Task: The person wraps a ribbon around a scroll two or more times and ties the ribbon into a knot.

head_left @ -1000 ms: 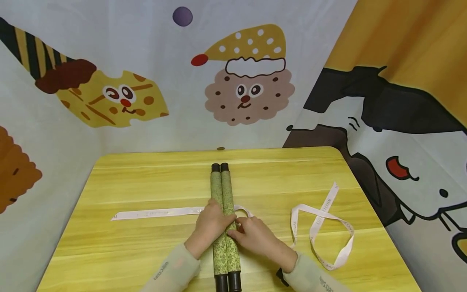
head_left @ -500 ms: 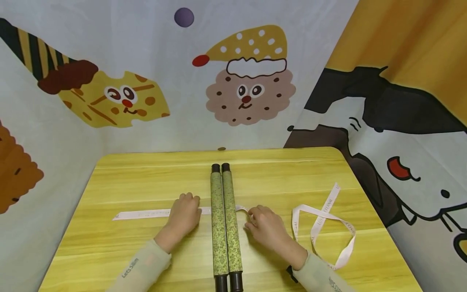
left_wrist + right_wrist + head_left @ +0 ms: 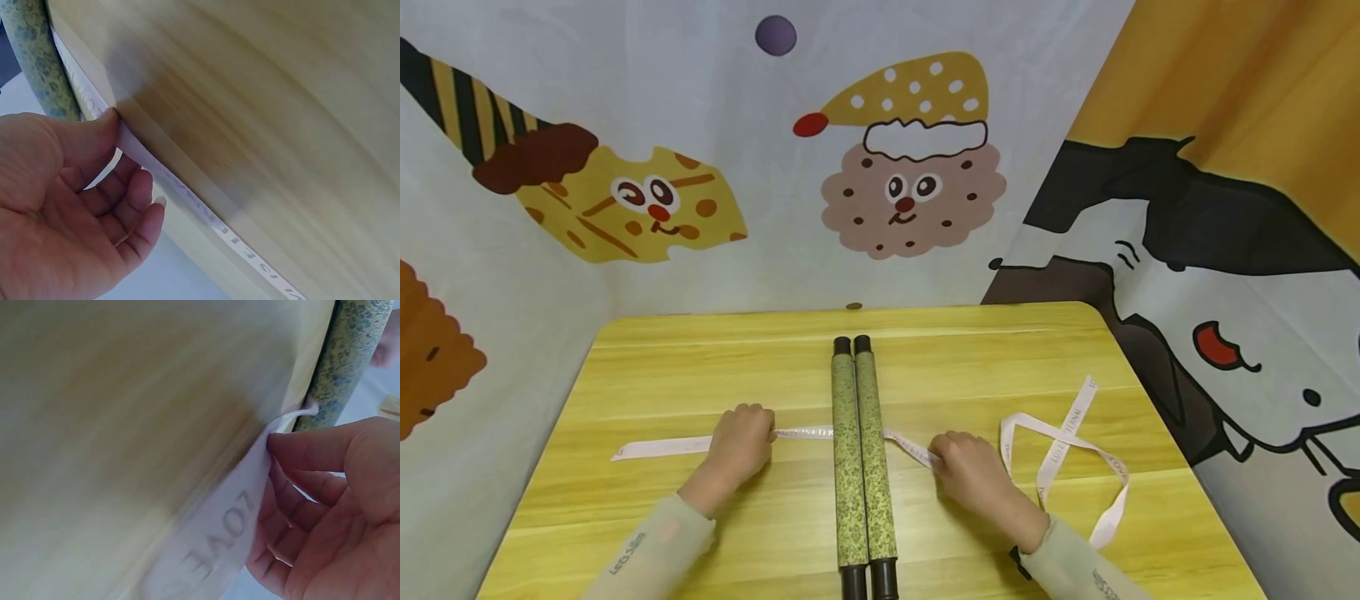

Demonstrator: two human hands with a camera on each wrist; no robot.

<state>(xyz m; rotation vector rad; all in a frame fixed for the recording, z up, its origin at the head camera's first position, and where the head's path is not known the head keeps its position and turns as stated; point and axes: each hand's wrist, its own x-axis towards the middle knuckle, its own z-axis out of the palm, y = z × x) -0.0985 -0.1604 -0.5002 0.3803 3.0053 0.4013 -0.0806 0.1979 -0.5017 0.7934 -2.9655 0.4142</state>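
Observation:
Two rolled scrolls, a left one [image 3: 849, 483] and a right one [image 3: 876, 483], lie side by side mid-table, with green patterned covers and dark end knobs. A pale pink ribbon [image 3: 808, 432] with printed lettering passes beneath both. Left of the scrolls, my left hand [image 3: 737, 442] pinches the ribbon; the left wrist view shows thumb and finger on its strip [image 3: 181, 194]. On the other side, my right hand [image 3: 976, 479] pinches the same ribbon, its lettered face [image 3: 219, 544] showing in the right wrist view. The part under the scrolls is hidden.
To the right, the ribbon's long tail [image 3: 1105, 527] lies in a loose crossed loop on the yellow wood-grain table [image 3: 715, 367]. Its shorter end [image 3: 658, 448] lies flat at left. A curtain with cartoon prints [image 3: 910, 200] hangs behind the table.
My left hand has left the scrolls, moved left and taken hold of the ribbon. My right hand has moved right with its part of the ribbon, away from the scrolls.

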